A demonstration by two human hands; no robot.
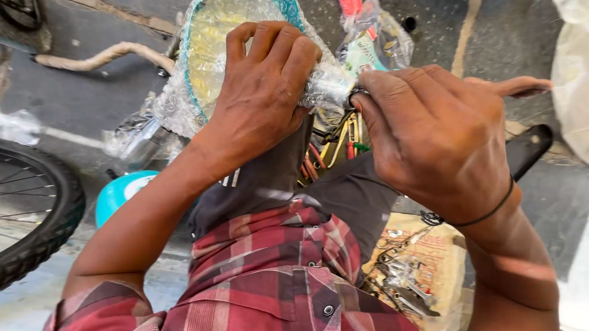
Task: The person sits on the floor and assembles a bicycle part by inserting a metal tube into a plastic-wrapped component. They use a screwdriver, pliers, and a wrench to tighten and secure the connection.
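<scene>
Gripping a bubble-wrapped bar (327, 84), the left hand (264, 87) has its fingers curled tight over the top of the wrap, where the bar comes off a bubble-wrapped bicycle part (216, 50) with a teal rim, held up just in front of the knees. The right hand (432, 139) is closed on the bar's end, thumb and forefinger pinched around a small dark ring (356, 95) there, while one finger points out to the side. By the look of it, the step in hand is working the end of the bar, either stripping the wrap or turning the ring; I cannot tell which. The next move seems to call for a steady hold by the left hand while the right twists or pulls.

Below the hands are dark trousers (295, 185) and a red checked shirt (273, 285). Between the knees shows a bundle of coloured tools (336, 144). Loose metal parts lie on a brown sack (437, 258) at the right. A bicycle wheel (25, 210) stands at the left, near a teal round part (120, 193). The plastic packets (375, 39) just behind the bar crowd the working room.
</scene>
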